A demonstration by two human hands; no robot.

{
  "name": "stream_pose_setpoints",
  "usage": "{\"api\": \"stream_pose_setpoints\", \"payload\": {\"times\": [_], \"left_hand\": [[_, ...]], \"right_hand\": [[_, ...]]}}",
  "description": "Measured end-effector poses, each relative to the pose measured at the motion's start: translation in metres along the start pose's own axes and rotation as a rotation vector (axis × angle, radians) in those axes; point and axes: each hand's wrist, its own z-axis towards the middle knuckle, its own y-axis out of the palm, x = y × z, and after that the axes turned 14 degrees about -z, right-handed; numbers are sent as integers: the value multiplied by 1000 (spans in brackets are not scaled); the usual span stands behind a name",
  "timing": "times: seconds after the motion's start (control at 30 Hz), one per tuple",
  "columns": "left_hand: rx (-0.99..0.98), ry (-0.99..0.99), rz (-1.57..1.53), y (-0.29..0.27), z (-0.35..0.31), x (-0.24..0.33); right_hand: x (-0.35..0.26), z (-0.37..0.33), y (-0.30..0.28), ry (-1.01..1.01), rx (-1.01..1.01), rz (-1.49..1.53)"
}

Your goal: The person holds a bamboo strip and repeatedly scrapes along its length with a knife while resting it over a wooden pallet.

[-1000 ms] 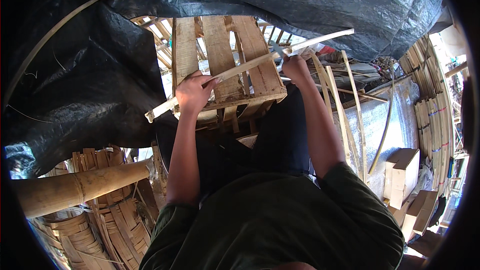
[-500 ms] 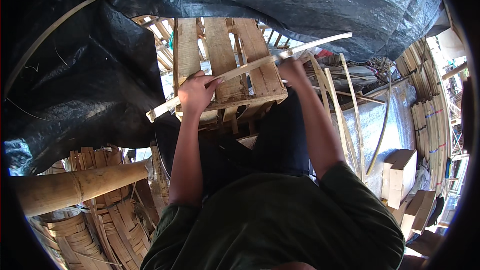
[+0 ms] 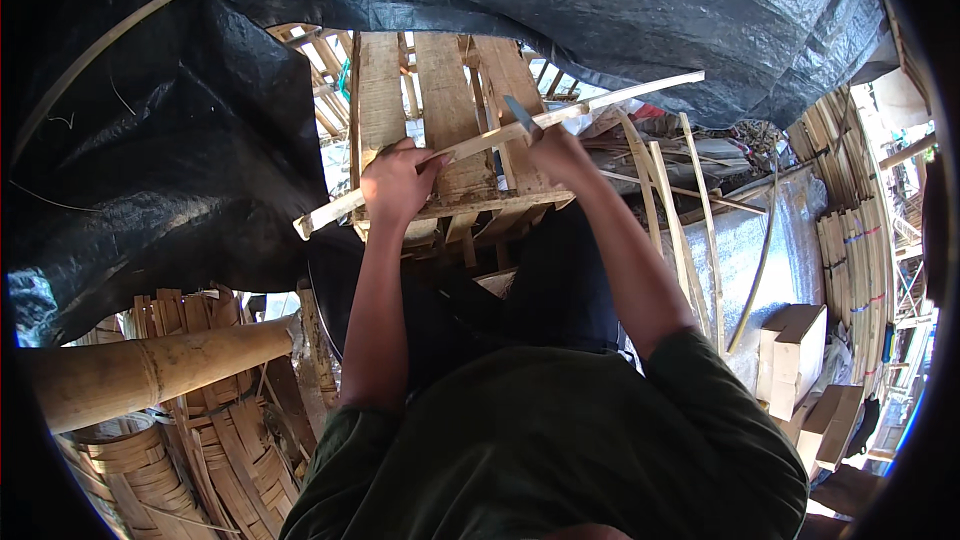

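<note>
A long, pale bamboo strip (image 3: 487,139) lies slantwise across a slatted wooden bench (image 3: 445,90), rising from near left to far right. My left hand (image 3: 396,181) is closed around the strip over the bench's left slats, thumb along its near side. In my right hand (image 3: 558,153) is a knife (image 3: 521,114), its grey blade pointing up and left, close against the strip. The fingers wrap the handle, hiding most of it. Beyond the right hand the strip's thin end sticks out past the bench.
Black plastic sheeting (image 3: 640,10) hangs across the far side and the left. Several thin strips (image 3: 704,210) lean at the right, near a cardboard box (image 3: 797,360). A thick bamboo pole (image 3: 190,368) and woven bamboo baskets (image 3: 150,460) stand at the lower left.
My right hand has shifted left and slightly nearer along the strip, and the knife's blade now shows plainly. My left hand keeps its grip, almost unmoved.
</note>
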Motion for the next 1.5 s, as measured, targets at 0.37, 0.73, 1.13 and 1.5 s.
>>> {"api": "stream_pose_setpoints", "payload": {"times": [0.37, 0.73, 1.13, 1.5], "left_hand": [[20, -13, -21, 1, -1, -4], [27, 9, -48, 1, -2, -6], [-72, -178, -64, 9, 9, 5], [37, -97, -63, 61, 23, 34]], "right_hand": [[-20, -7, -2, -26, 47, -280], [-65, -29, 8, -106, -222, -90], [73, 23, -11, -94, 490, 14], [118, 81, 13, -80, 582, -191]]}}
